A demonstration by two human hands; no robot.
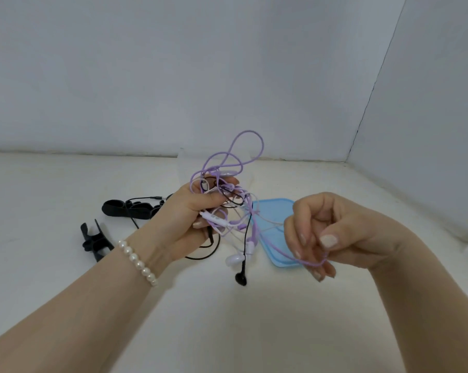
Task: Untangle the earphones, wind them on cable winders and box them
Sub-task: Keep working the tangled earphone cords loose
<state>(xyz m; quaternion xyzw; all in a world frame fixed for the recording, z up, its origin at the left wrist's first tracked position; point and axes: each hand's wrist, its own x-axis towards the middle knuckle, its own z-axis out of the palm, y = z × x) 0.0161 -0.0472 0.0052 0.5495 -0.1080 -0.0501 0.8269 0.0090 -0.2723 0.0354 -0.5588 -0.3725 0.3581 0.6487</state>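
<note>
white table (227,332), two black cable winders (127,210), blue box (275,219)

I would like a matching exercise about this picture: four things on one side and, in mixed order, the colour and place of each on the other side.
Things:
1. tangle
2. strand
3. box
4. winders

Descriptions:
A. blue, lying on the table behind the right hand
B. purple, pinched by the right hand
C. black, lying on the table to the left
D. purple, white and black, gripped by the left hand

Pairs: 1-D, 2-B, 3-A, 4-C
</note>
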